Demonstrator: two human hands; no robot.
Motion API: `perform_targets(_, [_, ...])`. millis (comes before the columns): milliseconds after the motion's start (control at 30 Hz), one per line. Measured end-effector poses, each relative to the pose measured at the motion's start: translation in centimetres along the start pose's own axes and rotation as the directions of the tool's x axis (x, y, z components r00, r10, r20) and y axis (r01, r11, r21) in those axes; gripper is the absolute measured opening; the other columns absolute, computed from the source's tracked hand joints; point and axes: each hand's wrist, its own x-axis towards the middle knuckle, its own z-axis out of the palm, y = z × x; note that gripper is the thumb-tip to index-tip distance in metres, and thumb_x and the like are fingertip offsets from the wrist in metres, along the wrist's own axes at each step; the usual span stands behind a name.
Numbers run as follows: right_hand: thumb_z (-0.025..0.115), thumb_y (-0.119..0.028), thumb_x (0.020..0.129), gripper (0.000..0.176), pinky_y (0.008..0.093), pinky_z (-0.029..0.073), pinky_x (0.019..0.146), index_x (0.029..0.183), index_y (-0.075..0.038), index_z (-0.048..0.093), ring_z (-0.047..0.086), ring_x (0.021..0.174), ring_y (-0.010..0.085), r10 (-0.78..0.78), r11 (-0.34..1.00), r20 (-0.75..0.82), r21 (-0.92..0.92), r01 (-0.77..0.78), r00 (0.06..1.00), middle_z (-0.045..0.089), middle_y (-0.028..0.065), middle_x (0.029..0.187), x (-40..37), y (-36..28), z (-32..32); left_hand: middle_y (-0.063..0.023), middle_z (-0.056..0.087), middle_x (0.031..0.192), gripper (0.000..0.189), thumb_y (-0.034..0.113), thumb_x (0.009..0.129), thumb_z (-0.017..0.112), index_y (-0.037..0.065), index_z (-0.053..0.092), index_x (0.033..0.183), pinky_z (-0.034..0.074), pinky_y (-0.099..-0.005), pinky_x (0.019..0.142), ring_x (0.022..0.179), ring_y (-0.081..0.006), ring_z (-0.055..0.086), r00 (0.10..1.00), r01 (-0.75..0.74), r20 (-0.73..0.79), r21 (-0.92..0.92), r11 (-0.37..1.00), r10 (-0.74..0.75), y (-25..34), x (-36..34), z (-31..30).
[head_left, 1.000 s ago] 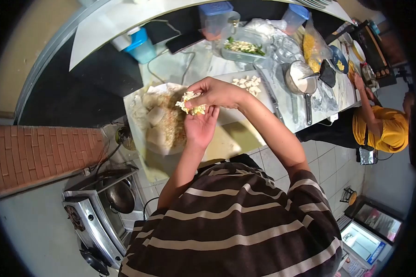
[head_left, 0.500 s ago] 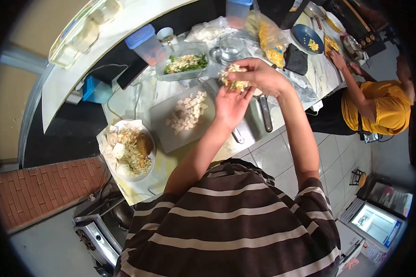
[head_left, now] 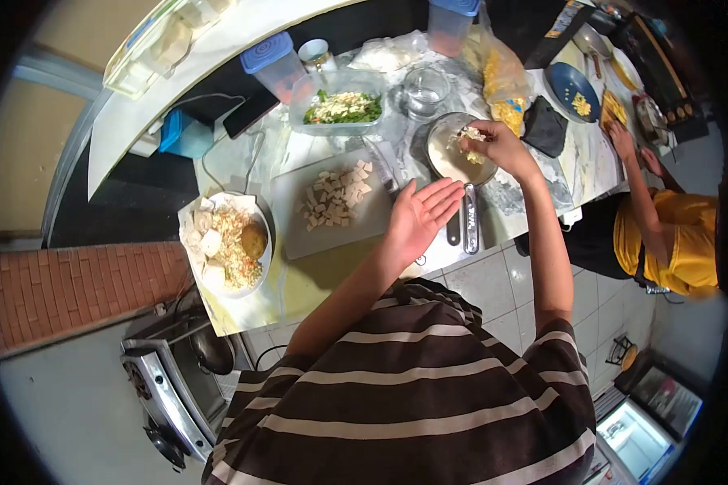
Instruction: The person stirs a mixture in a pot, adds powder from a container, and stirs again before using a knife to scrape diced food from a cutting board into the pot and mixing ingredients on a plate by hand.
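My right hand [head_left: 493, 141] is closed around a lump of chopped pale and yellow food mix [head_left: 467, 139], held just over a small metal pot [head_left: 448, 158] of white batter. My left hand [head_left: 423, 212] hovers palm up with fingers spread and nothing in it, above the right edge of a grey cutting board [head_left: 309, 230] carrying cubed white pieces [head_left: 336, 193]. A knife [head_left: 471, 217] lies beside the pot's handle, just right of my left hand.
A plate [head_left: 260, 214] of shredded mix and formed pieces sits at the left. Behind the board are a clear container of greens [head_left: 340, 106], a glass [head_left: 425, 84], blue-lidded tubs [head_left: 273, 63] and a phone [head_left: 251, 112]. Another person in yellow [head_left: 663, 234] works at the counter's right end. A stove [head_left: 174, 380] is below left.
My hands have parted: the right carried the lump of mix rightward from above the plate to over the batter pot, and the left let go and now lies empty and open.
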Motion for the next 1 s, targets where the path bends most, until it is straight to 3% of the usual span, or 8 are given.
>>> perform_targets(33, [0.072, -0.015, 0.090, 0.024, 0.0256, 0.046, 0.074, 0.107, 0.001, 0.068, 0.056, 0.079, 0.0072, -0.006, 1.000, 0.016, 0.002, 0.006, 1.000, 0.069, 0.0010, 0.084, 0.5, 0.5, 0.2, -0.0271, 0.041, 0.149, 0.065, 0.041, 0.108, 0.021, -0.013, 0.034, 0.143, 0.030, -0.0426, 0.121, 0.140, -0.0327, 0.040, 1.000, -0.013, -0.009, -0.006, 1.000, 0.013, 0.1, 0.0, -0.3])
perform_targets(133, [0.073, -0.015, 0.084, 0.040, 0.0345, 0.051, 0.081, 0.120, 0.002, 0.065, 0.067, 0.085, 0.0235, 0.034, 0.971, -0.042, -0.235, -0.043, 0.999, 0.071, 0.0174, 0.099, 1.3, 1.3, 0.7, -0.0252, 0.042, 0.148, 0.065, 0.041, 0.108, 0.020, -0.012, 0.035, 0.144, 0.031, -0.0417, 0.120, 0.140, -0.0314, 0.041, 1.000, -0.015, -0.005, -0.001, 1.000, 0.015, 0.2, 0.0, -0.8])
perform_targets(233, [0.069, -0.007, 0.082, 0.038, 0.0364, 0.052, 0.083, 0.119, 0.002, 0.065, 0.068, 0.090, 0.0273, -0.117, 0.950, 0.004, -0.292, 0.113, 0.993, 0.071, 0.0195, 0.104, 1.9, 3.1, 0.5, -0.0251, 0.043, 0.148, 0.065, 0.042, 0.108, 0.020, -0.011, 0.035, 0.144, 0.031, -0.0417, 0.120, 0.139, -0.0314, 0.041, 0.999, -0.033, -0.010, 0.010, 0.999, 0.033, 0.4, 0.0, -0.8])
perform_targets(467, [0.064, -0.003, 0.080, 0.036, 0.0373, 0.052, 0.084, 0.116, -0.001, 0.067, 0.069, 0.094, 0.0308, -0.072, 0.958, 0.042, -0.277, 0.080, 0.997, 0.071, 0.0186, 0.104, 1.6, 1.4, 0.4, -0.0250, 0.043, 0.147, 0.065, 0.042, 0.108, 0.022, -0.011, 0.036, 0.143, 0.032, -0.0413, 0.119, 0.139, -0.0313, 0.042, 1.000, -0.029, -0.006, 0.020, 0.999, 0.029, 0.3, -0.2, -1.2])
perform_targets(767, [0.068, -0.011, 0.087, 0.014, 0.0457, 0.051, 0.073, 0.088, 0.003, 0.069, 0.065, 0.081, 0.0429, -0.156, 0.863, -0.169, -0.503, 0.051, 0.973, 0.067, 0.0240, 0.091, -0.4, -4.7, 1.4, -0.0252, 0.044, 0.147, 0.062, 0.043, 0.108, 0.026, -0.009, 0.040, 0.138, 0.035, -0.0418, 0.117, 0.136, -0.0317, 0.045, 0.997, -0.044, -0.055, 0.027, 0.999, 0.045, 1.2, -2.1, -1.3])
perform_targets(867, [0.066, -0.013, 0.091, 0.018, 0.0478, 0.049, 0.068, 0.087, 0.005, 0.068, 0.063, 0.077, 0.0438, -0.347, 0.841, -0.318, -0.522, 0.143, 0.882, 0.063, 0.0236, 0.081, -1.6, -6.5, 2.0, -0.0250, 0.045, 0.146, 0.062, 0.044, 0.107, 0.027, -0.008, 0.041, 0.137, 0.033, -0.0431, 0.117, 0.135, -0.0329, 0.045, 0.994, -0.032, -0.104, 0.034, 0.999, 0.035, 1.8, -4.5, -0.9])
perform_targets(933, [0.065, -0.012, 0.092, 0.019, 0.0464, 0.047, 0.067, 0.087, 0.006, 0.066, 0.062, 0.075, 0.0424, -0.365, 0.826, -0.283, -0.539, 0.168, 0.887, 0.062, 0.0230, 0.080, -1.1, -5.1, 2.5, -0.0249, 0.047, 0.144, 0.061, 0.046, 0.107, 0.028, -0.006, 0.043, 0.135, 0.030, -0.0444, 0.117, 0.135, -0.0341, 0.044, 0.992, -0.094, 0.087, 0.061, 0.994, 0.089, 2.3, -6.4, -1.6])
perform_targets(1000, [0.058, 0.001, 0.089, 0.012, 0.0465, 0.048, 0.073, 0.097, 0.006, 0.066, 0.062, 0.082, 0.0432, -0.347, 0.810, -0.185, -0.553, 0.194, 0.919, 0.063, 0.0240, 0.088, 0.1, -2.1, 3.2, -0.0244, 0.048, 0.143, 0.059, 0.046, 0.107, 0.029, -0.005, 0.045, 0.134, 0.029, -0.0446, 0.118, 0.135, -0.0341, 0.044, 0.992, -0.105, 0.078, 0.047, 0.993, 0.101, 2.8, -7.8, -2.2])
